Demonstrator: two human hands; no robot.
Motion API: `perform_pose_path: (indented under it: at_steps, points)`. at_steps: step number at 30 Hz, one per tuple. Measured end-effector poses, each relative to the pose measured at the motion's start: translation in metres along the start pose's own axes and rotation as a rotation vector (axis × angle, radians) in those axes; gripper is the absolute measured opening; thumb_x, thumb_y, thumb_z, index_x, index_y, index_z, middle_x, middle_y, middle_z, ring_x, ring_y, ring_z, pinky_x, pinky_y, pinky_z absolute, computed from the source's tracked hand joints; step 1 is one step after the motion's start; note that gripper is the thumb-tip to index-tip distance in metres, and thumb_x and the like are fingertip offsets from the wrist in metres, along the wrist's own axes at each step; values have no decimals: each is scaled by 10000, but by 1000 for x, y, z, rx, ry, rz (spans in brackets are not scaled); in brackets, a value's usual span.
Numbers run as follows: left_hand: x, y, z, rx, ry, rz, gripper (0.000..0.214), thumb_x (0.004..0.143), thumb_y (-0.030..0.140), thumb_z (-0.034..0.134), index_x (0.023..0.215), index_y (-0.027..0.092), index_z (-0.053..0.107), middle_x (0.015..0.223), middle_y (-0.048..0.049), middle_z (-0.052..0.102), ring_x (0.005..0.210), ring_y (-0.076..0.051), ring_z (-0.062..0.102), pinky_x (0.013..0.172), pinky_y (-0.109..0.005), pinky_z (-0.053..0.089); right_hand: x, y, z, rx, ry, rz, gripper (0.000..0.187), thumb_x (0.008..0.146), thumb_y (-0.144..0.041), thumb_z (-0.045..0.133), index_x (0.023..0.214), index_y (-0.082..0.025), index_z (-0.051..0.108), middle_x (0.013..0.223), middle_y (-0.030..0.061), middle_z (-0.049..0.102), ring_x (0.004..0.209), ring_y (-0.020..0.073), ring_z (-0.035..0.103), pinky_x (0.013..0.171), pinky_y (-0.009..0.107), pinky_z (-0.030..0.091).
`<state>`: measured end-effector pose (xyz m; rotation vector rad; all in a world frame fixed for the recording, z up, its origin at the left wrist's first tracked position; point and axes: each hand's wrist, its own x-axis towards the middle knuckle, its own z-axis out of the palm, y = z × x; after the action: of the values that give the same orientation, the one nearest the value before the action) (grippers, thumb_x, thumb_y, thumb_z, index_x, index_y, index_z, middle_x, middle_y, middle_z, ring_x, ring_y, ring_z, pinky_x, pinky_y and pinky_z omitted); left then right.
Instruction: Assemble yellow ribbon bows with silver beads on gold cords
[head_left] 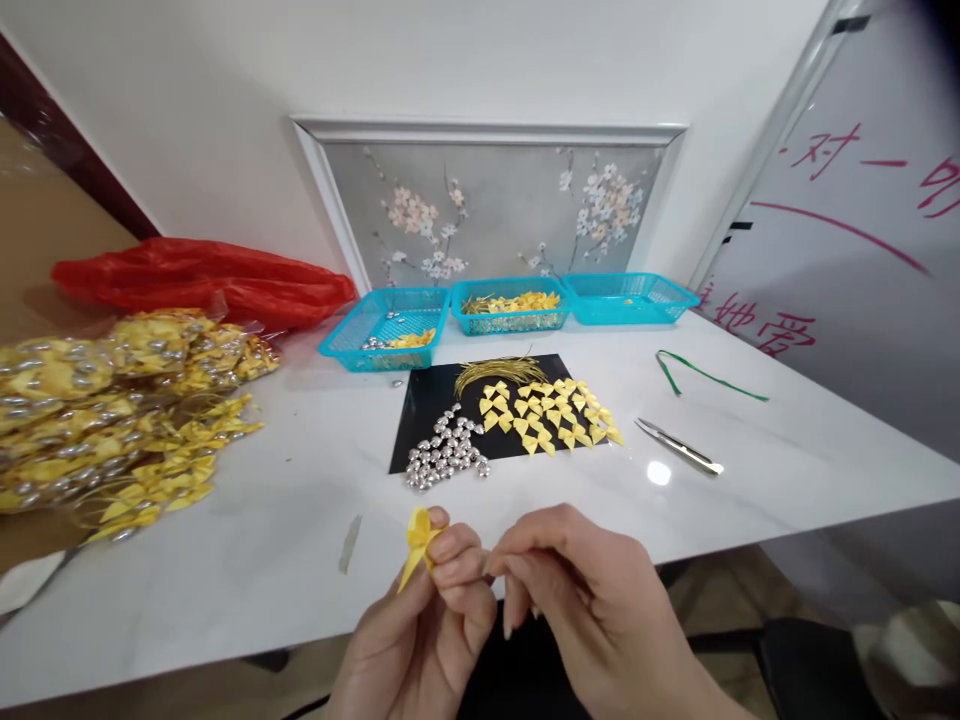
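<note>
My left hand pinches a yellow ribbon bow between thumb and fingers, near the table's front edge. Close beside it on the right, my right hand has its thumb and forefinger pressed together; whatever they pinch is too small to make out. Beyond the hands lies a black mat. On and around it are a heap of silver beads, rows of yellow bows and a bundle of gold cords.
Three blue baskets stand along the wall. Tweezers and a green ribbon lie at right. Bagged yellow bows and a red bag fill the left. A grey strip lies left of my hands.
</note>
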<state>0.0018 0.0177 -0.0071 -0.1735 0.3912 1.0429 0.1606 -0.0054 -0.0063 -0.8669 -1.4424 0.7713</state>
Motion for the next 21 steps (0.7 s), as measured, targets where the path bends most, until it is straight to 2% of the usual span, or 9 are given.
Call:
perform_pose_path:
  at_steps: [2,4,7,12,16,18,21]
  points:
    - [0,0,1,-2,30,7,422,908,-90,386,989,145,728,742,-71,713,620,-128,739,626,-187,629,7,-6,1,-132,13,-180,203,1008,-135,545,936,-217,716,783,11,676,655,112,648,609,200,562]
    - [-1,-1,2,18,106,38,458,936,-80,345,1007,154,732,747,-78,751,616,-127,757,620,-172,625,13,-9,5,-198,51,-269,213,1001,-129,558,967,-200,756,843,45,676,700,125,675,610,203,590]
    - [0,-2,3,59,238,101,520,956,-81,290,989,159,749,804,-102,807,655,-130,794,597,-137,610,16,-9,12,-266,67,-271,242,1009,-134,543,953,-156,777,797,54,626,635,120,663,559,199,585]
    - [0,-3,9,123,274,101,537,980,-69,284,1031,148,773,813,-111,831,693,-117,807,625,-110,601,18,-14,17,-420,84,-346,282,1024,-144,524,859,-143,752,741,42,598,580,112,587,530,224,547]
    - [0,-5,15,89,373,146,547,1007,-35,261,985,123,784,789,-130,828,651,-111,800,587,-97,591,22,-18,16,-486,76,-389,336,1043,-134,493,808,-128,733,716,36,577,560,100,526,517,213,500]
    - [0,-4,13,110,353,141,547,983,-60,285,910,129,793,779,-122,829,658,-110,801,602,-98,595,22,-17,16,-511,69,-408,349,1039,-121,483,789,-120,726,709,39,567,565,106,521,524,223,491]
    - [-1,0,4,203,131,93,423,881,-116,492,846,153,816,829,-84,849,731,-113,806,714,-124,618,19,-14,18,-537,72,-435,339,1034,-105,460,814,-130,716,720,43,573,593,129,528,536,249,480]
